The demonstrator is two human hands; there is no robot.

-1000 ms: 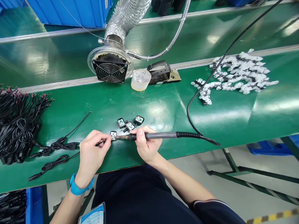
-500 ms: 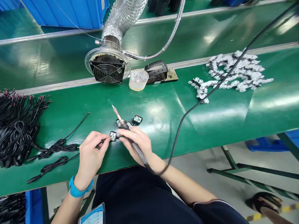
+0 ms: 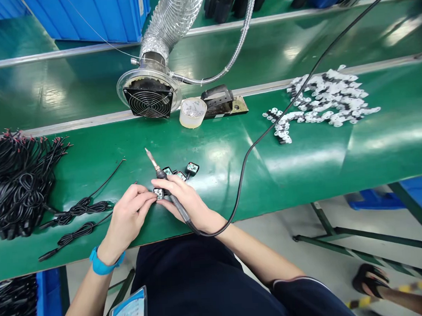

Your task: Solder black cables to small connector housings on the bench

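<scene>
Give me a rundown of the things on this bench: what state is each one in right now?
Left grip: pinched at the circuit module's edge
Right grip: closed around the soldering iron
Circuit module: components showing, between the hands
Soldering iron: held, tip away from module; heat unclear
Loose modules: clustered together
Cable pile: heaped, cables bundled
Tub: open-topped
Fan: running or not, unclear

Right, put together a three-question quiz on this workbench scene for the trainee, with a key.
1. Name the tool that the right hand holds.
2. True or false: the left hand has a blue band at its wrist.
3. Seen from the worker's side, where do the white parts lie relative to the fan? A: to its left. B: to its right. C: directly underneath it.

Key: 1. A soldering iron. 2. True. 3. B.
</scene>
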